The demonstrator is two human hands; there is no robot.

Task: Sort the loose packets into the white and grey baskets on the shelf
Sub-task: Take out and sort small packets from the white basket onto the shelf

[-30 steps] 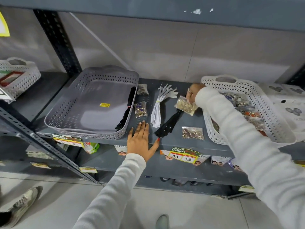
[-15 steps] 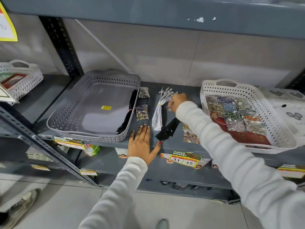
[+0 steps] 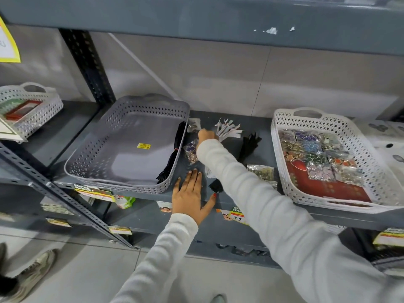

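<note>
**Reach across loose packets may knock them off the shelf**

Grey metal shelving carries everything, with pale floor tiles below it. Nearest, the left hand is laid flat on the shelf's front edge, fingers spread and holding nothing. Just beyond it, the right sleeve is stretched over a bundle of black strips and passes close to a clear packet of gold-coloured pieces, so a careless pull back could sweep these to the floor. Farther in, the right hand is seen at a bundle of white strips; whether its fingers are closed on anything cannot be told. A small clear packet with dark blue pieces lies beside the empty grey perforated plastic basket and could be pushed under its rim. More packets already lie in the white perforated plastic basket on the right.
</note>
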